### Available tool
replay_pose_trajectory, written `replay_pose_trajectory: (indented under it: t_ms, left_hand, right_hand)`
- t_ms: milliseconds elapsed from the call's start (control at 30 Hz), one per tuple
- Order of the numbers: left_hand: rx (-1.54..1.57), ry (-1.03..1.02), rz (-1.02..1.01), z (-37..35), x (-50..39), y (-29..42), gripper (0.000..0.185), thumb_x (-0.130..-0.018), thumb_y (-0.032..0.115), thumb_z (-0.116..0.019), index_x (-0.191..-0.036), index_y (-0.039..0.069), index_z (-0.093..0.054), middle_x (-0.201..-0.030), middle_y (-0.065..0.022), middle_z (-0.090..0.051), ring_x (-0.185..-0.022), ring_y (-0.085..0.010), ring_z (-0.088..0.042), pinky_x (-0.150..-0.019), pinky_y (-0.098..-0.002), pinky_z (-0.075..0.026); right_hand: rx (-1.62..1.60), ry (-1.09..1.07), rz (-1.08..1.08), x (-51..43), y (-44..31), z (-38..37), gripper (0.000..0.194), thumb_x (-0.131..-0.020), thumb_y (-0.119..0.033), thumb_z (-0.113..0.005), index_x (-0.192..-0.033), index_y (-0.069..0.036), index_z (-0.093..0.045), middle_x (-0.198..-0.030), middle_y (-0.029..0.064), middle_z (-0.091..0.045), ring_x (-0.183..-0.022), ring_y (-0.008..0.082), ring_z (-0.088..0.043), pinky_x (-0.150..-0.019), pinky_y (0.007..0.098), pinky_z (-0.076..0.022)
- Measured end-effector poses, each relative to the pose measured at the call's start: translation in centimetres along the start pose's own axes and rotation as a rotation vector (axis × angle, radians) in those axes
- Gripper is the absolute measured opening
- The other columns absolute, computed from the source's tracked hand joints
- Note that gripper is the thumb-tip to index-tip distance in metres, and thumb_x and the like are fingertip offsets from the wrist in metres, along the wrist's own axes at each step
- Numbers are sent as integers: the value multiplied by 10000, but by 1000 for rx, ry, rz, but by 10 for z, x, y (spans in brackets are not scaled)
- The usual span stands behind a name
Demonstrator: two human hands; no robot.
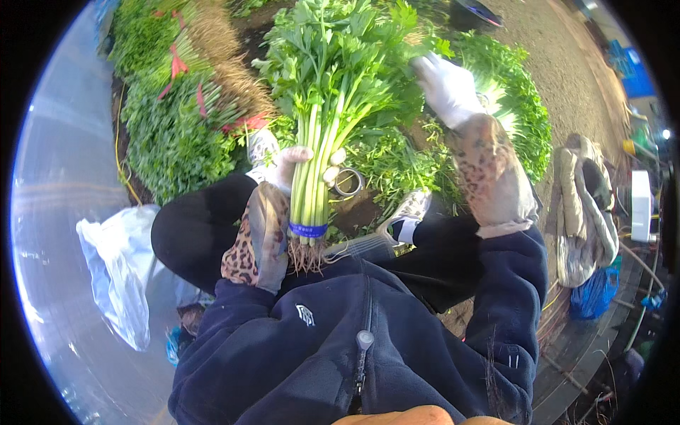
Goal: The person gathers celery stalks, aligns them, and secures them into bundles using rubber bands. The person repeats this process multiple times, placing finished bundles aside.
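My left hand (289, 164), in a pale glove, grips a bunch of leafy celery (313, 175) by its stalks. The bunch stands roots toward me, leaves pointing away. A blue printed band (308, 230) wraps the stalks just above the stringy roots (305, 255). My right hand (443, 87), gloved in white, is at the right edge of the leaves; its fingers are blurred, so whether they hold anything is unclear. Beside the left fingertips is a tape roll (349, 182). Loose green trimmings (398, 162) lie on the ground beyond it.
Bundles of greens (178, 127) with red ties and tan roots are piled at left. More greens (523, 106) lie at right. A white plastic bag (119, 265) rests by the clear plastic sheeting (53, 212). A beige garment (584, 212) and blue bag (595, 292) are at right.
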State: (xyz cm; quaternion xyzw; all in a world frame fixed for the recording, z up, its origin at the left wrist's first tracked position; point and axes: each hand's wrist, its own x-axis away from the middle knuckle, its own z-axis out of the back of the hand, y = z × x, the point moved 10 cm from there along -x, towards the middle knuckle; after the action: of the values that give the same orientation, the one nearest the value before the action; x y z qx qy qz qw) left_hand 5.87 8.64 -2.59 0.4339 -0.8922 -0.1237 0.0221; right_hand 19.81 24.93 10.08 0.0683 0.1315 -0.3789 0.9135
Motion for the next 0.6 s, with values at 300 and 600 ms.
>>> replay_pose_trajectory:
  t_ms: [300, 600]
  left_hand:
    - [-65, 16, -126, 13, 5, 20, 665, -770, 271, -740, -1279, -3, -410, -1011, -115, -515, -794, -226, -620, -693, -348, -565]
    - [-393, 722, -380, 74, 19, 55, 436, -886, 269, -618, -1210, -20, -578, -953, -138, -685, -827, -253, -665, -779, -355, -560]
  right_hand:
    - [-550, 573, -1060, 61, 124, -99, 287, -921, -279, -497, -997, -43, -642, -837, 172, -673, -836, 357, -661, -735, 414, -517]
    - [-1551, -179, -755, 118, -90, -198, 996, -810, -467, -753, -1543, -51, -221, -1491, 224, -415, -1329, 316, -468, -1066, 401, -408]
